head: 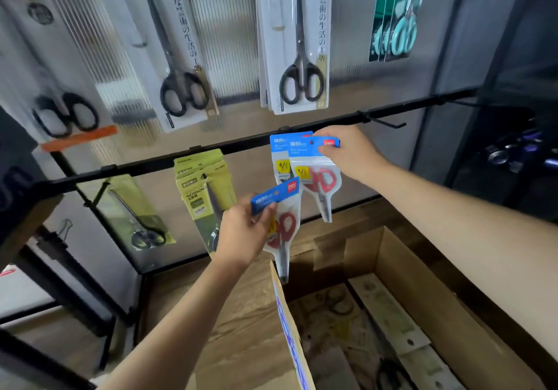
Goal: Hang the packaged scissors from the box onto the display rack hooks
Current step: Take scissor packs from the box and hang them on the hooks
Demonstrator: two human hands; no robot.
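Open cardboard box (422, 284) below; black rack rail (181, 160) against ribbed panel (229, 33).

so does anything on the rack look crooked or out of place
Mostly tidy. The yellow scissors packs hang tilted on the lower bar, and the black scissors pack above leans sideways. The red scissors pack in the right hand sits at the bar; another is in the left hand.
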